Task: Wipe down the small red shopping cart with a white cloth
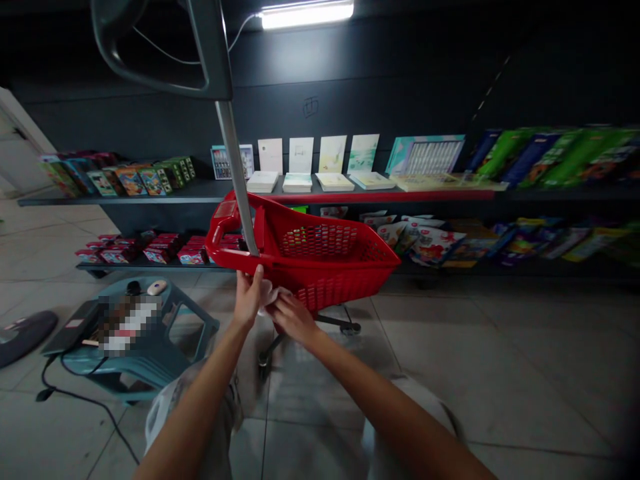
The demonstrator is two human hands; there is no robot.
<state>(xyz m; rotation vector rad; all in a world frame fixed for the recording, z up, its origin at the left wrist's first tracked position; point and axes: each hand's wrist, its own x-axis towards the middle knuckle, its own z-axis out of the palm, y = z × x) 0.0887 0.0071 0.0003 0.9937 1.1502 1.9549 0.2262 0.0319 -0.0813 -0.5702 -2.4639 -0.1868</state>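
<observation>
A small red plastic shopping cart (330,267) with perforated sides stands in front of me on dark caster legs. My left hand (247,299) grips its lower rear edge, thumb upward, just under the foot of a grey metal pole (234,153). Close beside it, my right hand (294,319) is closed on a crumpled white tissue (270,295) and presses it to the cart's rear side. The tissue lies between both hands and partly hides the fingers. A grey loop handle (213,67) tops the pole.
A blue-green plastic stool (165,320) at left carries a laptop (73,327) and a white mouse (157,287); a cable (95,403) trails to the floor. Behind the cart, a dark shelf (200,191) holds books, boxes and snack bags. A lamp (307,13) glows above.
</observation>
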